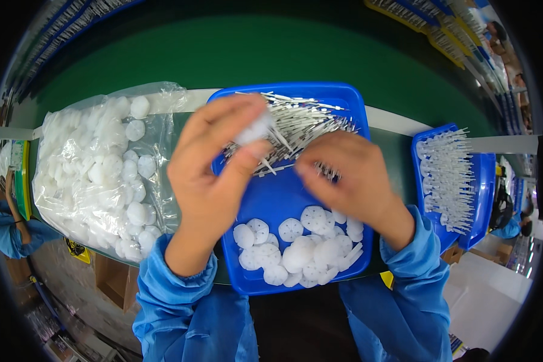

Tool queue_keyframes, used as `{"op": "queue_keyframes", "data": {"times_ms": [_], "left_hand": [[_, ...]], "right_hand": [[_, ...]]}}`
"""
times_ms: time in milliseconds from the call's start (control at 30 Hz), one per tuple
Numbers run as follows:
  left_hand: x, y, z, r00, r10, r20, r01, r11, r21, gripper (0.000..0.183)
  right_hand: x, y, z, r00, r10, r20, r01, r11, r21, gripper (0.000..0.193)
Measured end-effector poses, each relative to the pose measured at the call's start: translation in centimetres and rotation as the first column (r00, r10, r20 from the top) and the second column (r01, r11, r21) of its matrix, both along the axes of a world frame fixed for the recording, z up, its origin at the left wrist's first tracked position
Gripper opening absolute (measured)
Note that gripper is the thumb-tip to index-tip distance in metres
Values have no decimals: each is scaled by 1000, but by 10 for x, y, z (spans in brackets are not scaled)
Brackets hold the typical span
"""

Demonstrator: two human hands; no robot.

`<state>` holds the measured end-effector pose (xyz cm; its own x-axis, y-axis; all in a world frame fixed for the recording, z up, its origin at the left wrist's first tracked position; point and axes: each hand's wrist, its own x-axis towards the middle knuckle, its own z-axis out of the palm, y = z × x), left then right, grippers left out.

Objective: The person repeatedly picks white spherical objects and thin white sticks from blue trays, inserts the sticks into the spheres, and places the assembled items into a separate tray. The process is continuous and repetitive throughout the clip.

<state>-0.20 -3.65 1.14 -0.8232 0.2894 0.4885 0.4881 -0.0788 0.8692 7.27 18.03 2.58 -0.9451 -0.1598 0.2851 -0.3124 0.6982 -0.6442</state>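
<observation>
My left hand [206, 160] is closed on a white perforated disc [256, 129], with thin pointed white rods poking out of it toward the right. Close beside it my right hand [353, 172] has its fingers curled together, slightly blurred; what they pinch, if anything, is hidden. Both hands are over a blue tray [256, 205]. A heap of thin white-and-dark pointed rods [304, 120] fills the tray's far part. Loose white discs with small holes [308, 256] lie piled in its near part.
On the left lies a clear plastic bag [90, 175] full of white discs. To the right, another blue tray [421, 181] holds discs with rods stuck in them [449, 181]. The tabletop [223, 51] is green. Other people sit at the far left and right edges.
</observation>
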Motion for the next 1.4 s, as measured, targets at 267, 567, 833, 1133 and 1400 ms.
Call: {"op": "queue_keyframes", "data": {"times_ms": [267, 567, 833, 1133, 1400], "left_hand": [[1, -1, -1, 904, -77, 420, 3, 985, 174, 31], [-1, 5, -14, 899, -218, 379, 184, 975, 125, 65], [3, 7, -13, 877, -144, 458, 122, 989, 77, 51], [8, 11, -15, 915, -164, 369, 148, 986, 72, 35], [9, 12, -14, 974, -74, 216, 101, 988, -116, 39]], "right_hand": [[-5, -33, -17, 949, 203, -241, -23, 807, 591, 7], [4, -8, -19, 973, 28, -228, 83, 883, 462, 15], [0, 20, -4, 961, -227, -160, 226, 974, -25, 15], [5, 13, -16, 967, -183, -176, 180, 983, -30, 27], [5, 11, -14, 982, -153, -110, 139, 982, -129, 24]]}}
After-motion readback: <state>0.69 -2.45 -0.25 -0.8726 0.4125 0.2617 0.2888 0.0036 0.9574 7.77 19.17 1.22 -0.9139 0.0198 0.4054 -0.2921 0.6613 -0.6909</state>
